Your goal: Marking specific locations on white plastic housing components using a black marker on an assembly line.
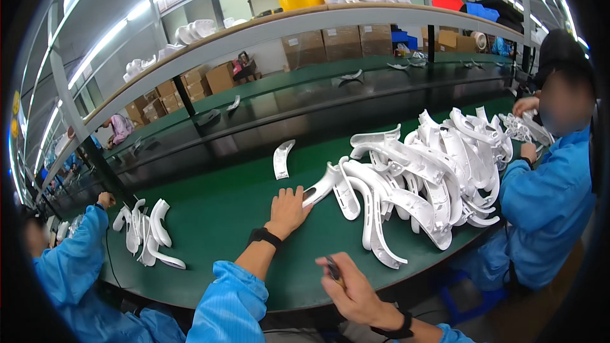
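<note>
My left hand point(288, 208) is over the green tabletop, the end of a white curved plastic part point(323, 184) pinched between its thumb and index finger. That part's far end leans toward a big heap of similar white parts point(426, 178) on the right. Closer to the table's front edge, my right hand point(352, 289) is closed around a small hand tool point(333, 269) with a dark end. The fingers hide most of the tool, so its kind is unclear. One single white part point(283, 159) lies beyond my left hand.
A smaller group of white parts point(145, 232) lies at the left. People in blue work clothes sit on both sides, with a sleeve point(73, 238) at left and another point(540, 184) at right. Behind the green table point(210, 216) run a dark belt point(305, 114) and a raised shelf point(254, 25).
</note>
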Available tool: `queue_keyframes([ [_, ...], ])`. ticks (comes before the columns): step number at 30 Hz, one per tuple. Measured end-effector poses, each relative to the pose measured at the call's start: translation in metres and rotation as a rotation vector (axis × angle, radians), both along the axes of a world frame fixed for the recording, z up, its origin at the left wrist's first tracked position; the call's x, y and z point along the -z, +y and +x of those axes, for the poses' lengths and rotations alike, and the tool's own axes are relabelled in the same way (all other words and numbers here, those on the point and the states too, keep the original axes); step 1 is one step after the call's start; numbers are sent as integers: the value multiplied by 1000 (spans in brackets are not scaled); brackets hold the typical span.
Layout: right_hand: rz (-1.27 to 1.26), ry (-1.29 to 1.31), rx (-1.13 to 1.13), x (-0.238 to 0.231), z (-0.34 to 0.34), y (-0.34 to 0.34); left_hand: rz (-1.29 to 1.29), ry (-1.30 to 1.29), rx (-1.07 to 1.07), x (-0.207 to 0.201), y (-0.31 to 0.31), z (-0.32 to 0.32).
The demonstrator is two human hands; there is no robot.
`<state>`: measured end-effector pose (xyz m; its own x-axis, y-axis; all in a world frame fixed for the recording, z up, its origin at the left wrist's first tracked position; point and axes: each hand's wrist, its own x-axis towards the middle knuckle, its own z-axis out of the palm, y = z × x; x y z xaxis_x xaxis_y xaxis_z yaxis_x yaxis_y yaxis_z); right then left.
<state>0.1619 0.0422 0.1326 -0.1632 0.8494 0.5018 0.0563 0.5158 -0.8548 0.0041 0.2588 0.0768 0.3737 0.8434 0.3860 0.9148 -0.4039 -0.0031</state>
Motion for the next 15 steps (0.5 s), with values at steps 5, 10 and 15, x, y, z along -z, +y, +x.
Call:
queue_keyframes([
  [5, 37, -6, 119, 30, -12, 30, 33, -387, 85, 4, -19, -17],
  [10, -20, 11, 216, 42, -11, 26, -284, -823, 36, -6, -76, -30],
  [15, -84, 50, 248, 53, -10, 30, -15, -253, -1, -5, -79, -11],
])
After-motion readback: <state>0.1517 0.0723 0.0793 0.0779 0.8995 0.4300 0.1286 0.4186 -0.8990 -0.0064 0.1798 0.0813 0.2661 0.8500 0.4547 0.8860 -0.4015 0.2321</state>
